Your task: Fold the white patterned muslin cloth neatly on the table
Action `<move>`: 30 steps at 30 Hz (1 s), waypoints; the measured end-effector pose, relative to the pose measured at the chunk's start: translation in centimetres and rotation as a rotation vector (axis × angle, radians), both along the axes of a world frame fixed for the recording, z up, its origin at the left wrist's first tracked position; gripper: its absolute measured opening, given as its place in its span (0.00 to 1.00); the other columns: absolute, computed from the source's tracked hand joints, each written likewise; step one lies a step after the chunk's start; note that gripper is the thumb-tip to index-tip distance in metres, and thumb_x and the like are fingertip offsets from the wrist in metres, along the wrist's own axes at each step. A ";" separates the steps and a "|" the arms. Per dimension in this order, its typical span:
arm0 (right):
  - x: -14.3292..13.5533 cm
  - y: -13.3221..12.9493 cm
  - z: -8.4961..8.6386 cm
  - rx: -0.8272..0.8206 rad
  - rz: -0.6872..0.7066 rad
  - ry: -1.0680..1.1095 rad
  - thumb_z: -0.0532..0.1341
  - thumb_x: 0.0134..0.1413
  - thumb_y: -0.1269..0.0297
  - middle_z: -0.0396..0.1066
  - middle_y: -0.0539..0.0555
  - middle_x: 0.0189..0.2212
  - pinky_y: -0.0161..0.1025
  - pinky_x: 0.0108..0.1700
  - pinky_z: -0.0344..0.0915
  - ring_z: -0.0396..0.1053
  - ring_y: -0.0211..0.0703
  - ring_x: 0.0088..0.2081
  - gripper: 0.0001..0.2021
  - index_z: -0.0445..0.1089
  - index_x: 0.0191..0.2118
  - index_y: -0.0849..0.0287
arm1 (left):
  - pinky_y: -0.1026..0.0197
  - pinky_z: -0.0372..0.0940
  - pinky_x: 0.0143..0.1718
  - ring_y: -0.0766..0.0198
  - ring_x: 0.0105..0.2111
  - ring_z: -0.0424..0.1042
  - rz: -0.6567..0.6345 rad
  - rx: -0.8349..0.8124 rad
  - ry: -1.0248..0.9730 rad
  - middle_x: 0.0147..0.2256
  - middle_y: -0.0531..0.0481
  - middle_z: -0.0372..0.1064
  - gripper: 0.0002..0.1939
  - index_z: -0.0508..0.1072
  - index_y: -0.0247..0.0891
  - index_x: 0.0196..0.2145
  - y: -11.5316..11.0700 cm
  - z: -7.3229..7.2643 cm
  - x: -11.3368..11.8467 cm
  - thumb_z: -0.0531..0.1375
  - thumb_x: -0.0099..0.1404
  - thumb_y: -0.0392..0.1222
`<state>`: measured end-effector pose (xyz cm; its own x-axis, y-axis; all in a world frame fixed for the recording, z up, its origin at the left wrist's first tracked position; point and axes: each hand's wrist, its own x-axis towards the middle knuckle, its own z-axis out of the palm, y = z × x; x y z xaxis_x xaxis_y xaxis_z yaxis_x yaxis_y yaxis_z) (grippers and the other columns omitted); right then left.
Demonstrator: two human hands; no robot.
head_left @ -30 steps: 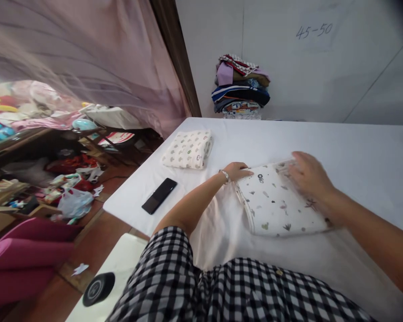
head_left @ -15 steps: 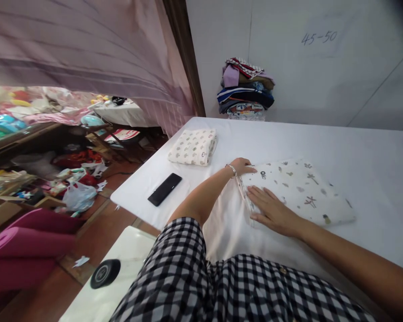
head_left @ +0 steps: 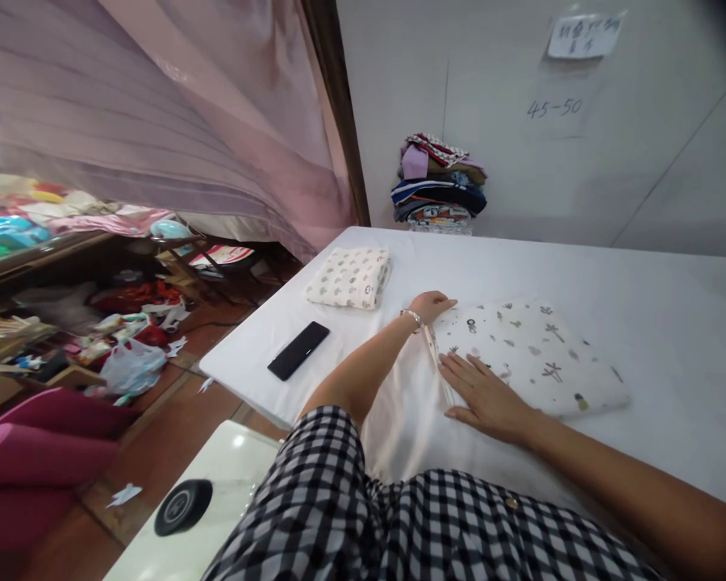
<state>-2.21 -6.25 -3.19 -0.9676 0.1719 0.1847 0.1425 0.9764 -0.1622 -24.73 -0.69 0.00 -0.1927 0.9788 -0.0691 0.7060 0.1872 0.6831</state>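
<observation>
A folded white cloth with small palm and leaf prints point(head_left: 538, 347) lies on the white-covered table point(head_left: 659, 315). At its far left corner, my left hand point(head_left: 432, 307), with a bracelet at the wrist, has its fingers closed on the cloth's edge. My right hand point(head_left: 487, 395) rests flat on the near left part of the same cloth, fingers spread. Farther left lies a second folded cloth with small prints point(head_left: 349, 277), touched by neither hand. A black phone point(head_left: 298, 350) is on the table in front of that cloth.
Against the grey wall stands a pile of folded clothes point(head_left: 440, 181). A pink curtain point(head_left: 235, 121) hangs at the left. Below it are a plastic bag point(head_left: 131, 365), pink rolls point(head_left: 48, 452) and clutter. A white surface with a round black object point(head_left: 183, 507) is at the lower left.
The view has tilted up slightly, showing a paper note on the wall. My right hand has shifted slightly left on the cloth; my left hand remains at its corner.
</observation>
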 end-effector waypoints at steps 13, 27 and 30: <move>1.5 0.1 1.2 -0.147 0.019 0.048 0.48 0.62 0.50 0.47 0.56 0.65 0.56 0.64 0.45 0.43 0.49 0.65 0.32 0.41 0.67 0.55 | 0.51 0.40 0.64 0.59 0.65 0.42 -0.296 0.082 0.437 0.64 0.49 0.47 0.29 0.55 0.41 0.62 -4.5 -2.0 4.0 0.44 0.69 0.57; 3.4 12.6 -1.1 -0.047 -0.633 -0.130 0.38 0.58 0.40 0.44 0.58 0.66 0.59 0.63 0.41 0.37 0.54 0.66 0.37 0.47 0.66 0.57 | 0.45 0.36 0.64 0.56 0.65 0.39 -0.296 0.098 0.550 0.65 0.49 0.44 0.31 0.53 0.42 0.63 -4.9 -2.2 4.0 0.42 0.68 0.59; 3.3 12.5 -0.6 -0.090 -0.627 -0.145 0.38 0.58 0.40 0.44 0.58 0.66 0.58 0.62 0.42 0.38 0.53 0.66 0.36 0.49 0.66 0.57 | 0.44 0.37 0.64 0.56 0.65 0.39 -0.318 0.038 0.523 0.65 0.49 0.43 0.31 0.53 0.43 0.63 -4.7 -1.1 4.2 0.44 0.67 0.59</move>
